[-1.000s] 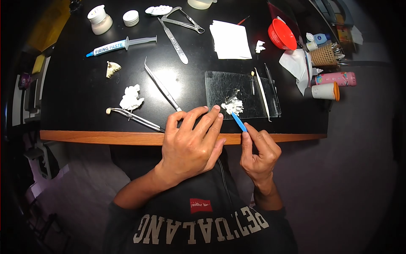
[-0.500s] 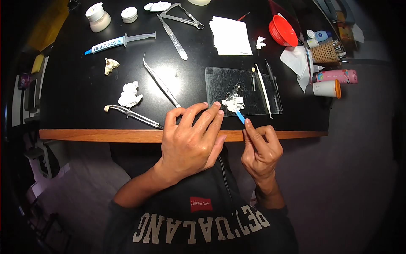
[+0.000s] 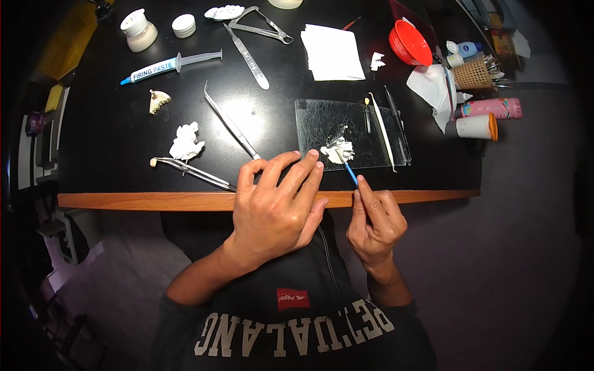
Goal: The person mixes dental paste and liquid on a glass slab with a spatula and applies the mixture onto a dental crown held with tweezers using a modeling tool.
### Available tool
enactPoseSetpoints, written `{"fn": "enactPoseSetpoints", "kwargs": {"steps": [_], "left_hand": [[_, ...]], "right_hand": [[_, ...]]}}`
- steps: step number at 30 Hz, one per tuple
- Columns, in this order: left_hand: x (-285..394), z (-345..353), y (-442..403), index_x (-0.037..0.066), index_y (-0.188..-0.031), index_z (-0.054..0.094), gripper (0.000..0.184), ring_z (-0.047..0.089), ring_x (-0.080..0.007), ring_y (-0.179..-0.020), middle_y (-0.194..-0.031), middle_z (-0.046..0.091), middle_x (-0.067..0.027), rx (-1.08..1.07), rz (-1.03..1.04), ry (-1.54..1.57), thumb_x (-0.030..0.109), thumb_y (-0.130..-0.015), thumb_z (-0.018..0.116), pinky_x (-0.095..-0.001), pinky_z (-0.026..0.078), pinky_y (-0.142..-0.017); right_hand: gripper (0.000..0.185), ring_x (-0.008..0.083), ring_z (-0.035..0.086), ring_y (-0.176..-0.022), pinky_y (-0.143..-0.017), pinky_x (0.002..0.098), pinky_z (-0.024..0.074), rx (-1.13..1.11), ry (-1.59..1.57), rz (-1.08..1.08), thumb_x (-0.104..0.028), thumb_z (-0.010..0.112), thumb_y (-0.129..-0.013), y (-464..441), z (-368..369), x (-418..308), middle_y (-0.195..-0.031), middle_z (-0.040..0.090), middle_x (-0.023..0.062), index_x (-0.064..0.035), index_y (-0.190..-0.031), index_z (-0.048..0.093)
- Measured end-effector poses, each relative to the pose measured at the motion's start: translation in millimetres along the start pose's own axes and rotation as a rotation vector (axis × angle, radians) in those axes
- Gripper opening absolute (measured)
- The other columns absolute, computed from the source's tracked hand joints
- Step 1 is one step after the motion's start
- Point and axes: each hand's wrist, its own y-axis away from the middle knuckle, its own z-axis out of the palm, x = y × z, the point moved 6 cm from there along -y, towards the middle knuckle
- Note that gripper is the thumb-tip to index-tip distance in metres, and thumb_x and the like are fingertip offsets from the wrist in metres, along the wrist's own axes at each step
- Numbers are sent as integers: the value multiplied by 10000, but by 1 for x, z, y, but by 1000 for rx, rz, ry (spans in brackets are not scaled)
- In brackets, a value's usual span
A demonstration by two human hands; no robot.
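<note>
My right hand point(image 3: 377, 226) pinches a slim blue spatula point(image 3: 351, 173), its tip in a mound of white paste point(image 3: 338, 151). The paste lies spread on a scratched glass slab point(image 3: 309, 120) near the table's front edge. With fingers spread, my left hand point(image 3: 272, 207) rests palm down, its fingertips at the slab's near left corner. Left of that hand lie curved tweezers point(image 3: 232, 123) and locking tweezers point(image 3: 201, 175) gripping a small tooth-like piece point(image 3: 153, 162). A white probe-like tool point(image 3: 382, 133) and a dark pen-like tool point(image 3: 397, 120) lie on the slab's right side.
A crumpled tissue point(image 3: 186, 142), a dental model piece point(image 3: 158, 101) and a firing paste syringe point(image 3: 158, 69) lie left. Farther back are a jar point(image 3: 140, 34), a caliper point(image 3: 263, 28) and white paper point(image 3: 334, 52). Rightward stand a red bowl point(image 3: 409, 44) and a cup point(image 3: 473, 128).
The blue spatula has turned in my right fingers and shows a narrower side, its tip still in the paste. My left hand keeps its pose. The camera view has shifted slightly.
</note>
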Motion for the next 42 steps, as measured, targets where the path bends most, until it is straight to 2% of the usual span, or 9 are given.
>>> {"fn": "enactPoseSetpoints", "kwargs": {"steps": [5, 14, 17, 23, 30, 36, 42], "left_hand": [[0, 0, 0, 32, -1218, 808, 442, 693, -256, -1184, -1323, 771, -78, -1, -1, -3, 284, -856, 838, -434, 438, -1005], [1, 0, 0, 38, -1218, 810, 437, 692, -254, -1188, -1327, 770, -78, -12, 1, -8, 288, -861, 835, -434, 434, -1006], [0, -1, 0, 39, -1220, 810, 440, 691, -253, -1188, -1328, 769, -78, -15, -1, -13, 292, -861, 834, -434, 433, -1006], [0, 0, 0, 36, -1221, 808, 446, 691, -253, -1188, -1328, 769, -79, -10, 2, -10, 294, -859, 835, -435, 433, -1006], [0, 0, -1, 33, -1221, 806, 449, 689, -254, -1192, -1331, 767, -80, -17, -1, -11, 297, -858, 834, -439, 433, -1008], [1, 0, 1, 33, -1221, 806, 448, 686, -255, -1199, -1332, 766, -80, -15, 1, -18, 298, -861, 832, -439, 433, -1009], [0, 0, 0, 33, -1219, 807, 445, 685, -254, -1203, -1328, 767, -80, -13, 0, -12, 297, -862, 831, -438, 430, -1013]], "right_hand": [[426, 125, 544, -541, -490, 317, 423, -37, -86, -2, 80, 818, -894, -5, 1, 1, -714, 587, 52, -17, -1308, 805], [367, 105, 468, -498, -462, 332, 346, -135, 8, 49, 52, 820, -928, -11, 1, 3, -641, 510, 33, -26, -1287, 815], [364, 114, 454, -483, -456, 345, 339, -63, -37, 39, 47, 829, -922, -11, -2, 4, -634, 502, 38, -26, -1278, 817], [356, 133, 453, -470, -455, 347, 350, -114, -40, 42, 52, 827, -917, -11, 3, 2, -630, 505, 43, -25, -1265, 822], [338, 132, 494, -481, -462, 339, 375, -144, -44, 30, 49, 815, -932, -15, -1, 4, -637, 570, 63, -23, -1261, 820], [326, 134, 499, -484, -470, 340, 382, -111, -101, 50, 45, 804, -946, -13, 0, 8, -643, 591, 66, -24, -1264, 815], [330, 113, 474, -485, -466, 341, 365, -143, -77, 58, 40, 819, -935, -13, 2, 6, -625, 539, 40, -30, -1258, 822]]}}
